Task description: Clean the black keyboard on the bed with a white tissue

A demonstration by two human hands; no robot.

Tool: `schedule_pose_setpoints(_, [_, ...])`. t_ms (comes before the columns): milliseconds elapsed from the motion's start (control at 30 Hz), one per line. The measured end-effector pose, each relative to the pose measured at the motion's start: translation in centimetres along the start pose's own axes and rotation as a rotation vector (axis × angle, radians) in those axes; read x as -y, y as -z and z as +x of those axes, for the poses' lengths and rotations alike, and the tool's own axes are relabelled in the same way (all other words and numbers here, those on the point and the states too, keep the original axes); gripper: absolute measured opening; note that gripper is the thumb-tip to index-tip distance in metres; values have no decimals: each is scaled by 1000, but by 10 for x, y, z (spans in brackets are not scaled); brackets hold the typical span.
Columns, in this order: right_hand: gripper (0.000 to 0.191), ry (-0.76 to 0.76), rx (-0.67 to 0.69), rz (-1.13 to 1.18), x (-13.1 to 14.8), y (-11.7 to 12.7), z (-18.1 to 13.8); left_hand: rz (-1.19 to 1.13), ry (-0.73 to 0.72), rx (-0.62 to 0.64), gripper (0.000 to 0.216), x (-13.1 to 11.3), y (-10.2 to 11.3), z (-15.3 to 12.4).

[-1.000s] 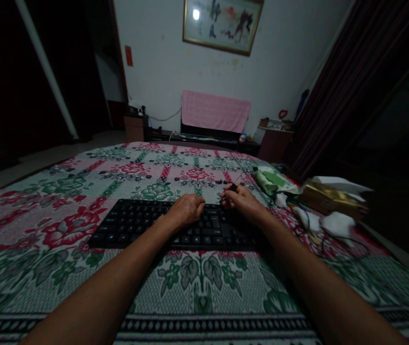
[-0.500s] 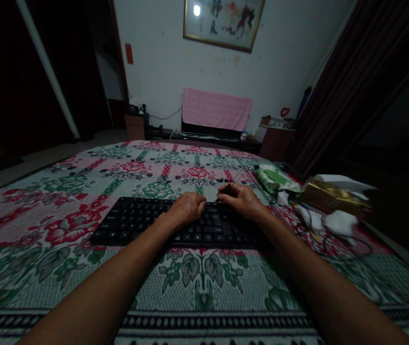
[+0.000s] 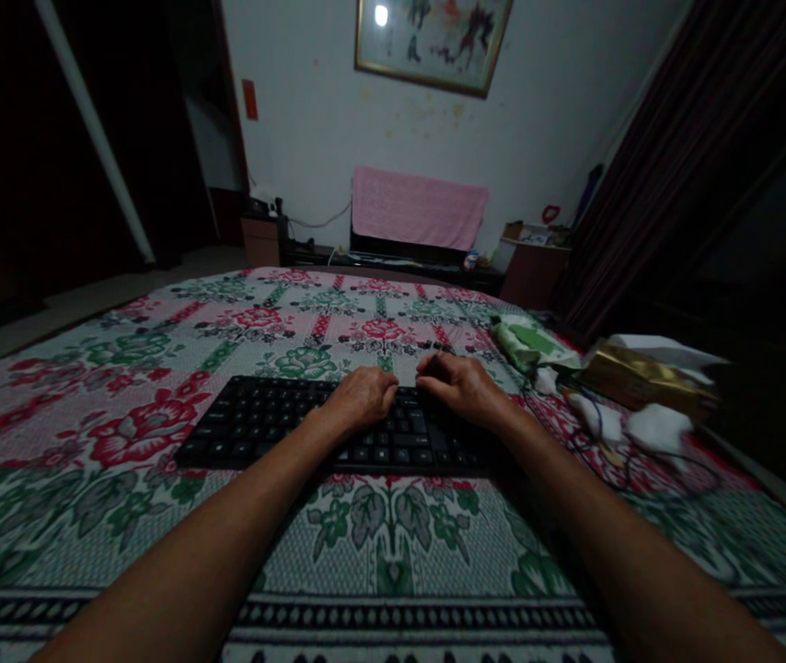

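Observation:
A black keyboard (image 3: 245, 419) lies flat on the patterned bedspread in front of me. My left hand (image 3: 364, 394) rests on its far middle part, fingers curled down at the back edge and thumb against them. A short gap to the right, my right hand (image 3: 458, 378) is bent above the keyboard's far edge. Between its thumb and fingers is a small black object (image 3: 438, 370), mostly hidden and too dark to name. The right forearm covers much of the keyboard's right end.
To the right lie a green-and-white wipes pack (image 3: 531, 341), a gold tissue box (image 3: 645, 376), crumpled white tissues (image 3: 659, 427) and a thin dark cable (image 3: 593, 465). Beyond the bedspread (image 3: 123, 433), a pink cloth (image 3: 421, 210) hangs over a dark screen.
My right fingers have shifted slightly at the keyboard's far edge, and the small black object shows less between them. My left hand stays in place. The view has tilted very slightly.

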State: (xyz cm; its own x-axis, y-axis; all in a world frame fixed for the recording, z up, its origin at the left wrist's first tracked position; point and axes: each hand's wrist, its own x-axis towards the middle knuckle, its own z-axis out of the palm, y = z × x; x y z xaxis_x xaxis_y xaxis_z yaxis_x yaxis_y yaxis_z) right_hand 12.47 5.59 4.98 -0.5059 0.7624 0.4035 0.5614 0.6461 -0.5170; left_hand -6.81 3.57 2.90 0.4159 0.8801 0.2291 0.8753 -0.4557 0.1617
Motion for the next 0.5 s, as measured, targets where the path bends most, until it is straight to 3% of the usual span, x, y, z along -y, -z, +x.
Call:
schedule_pose_setpoints(333, [14,-3,45,40,-8,-1,4,-4,2,5,33,0,0,1])
schedule_pose_setpoints(500, [11,43,64,-78,0,3,6,2,11,-4,33,0,-1,0])
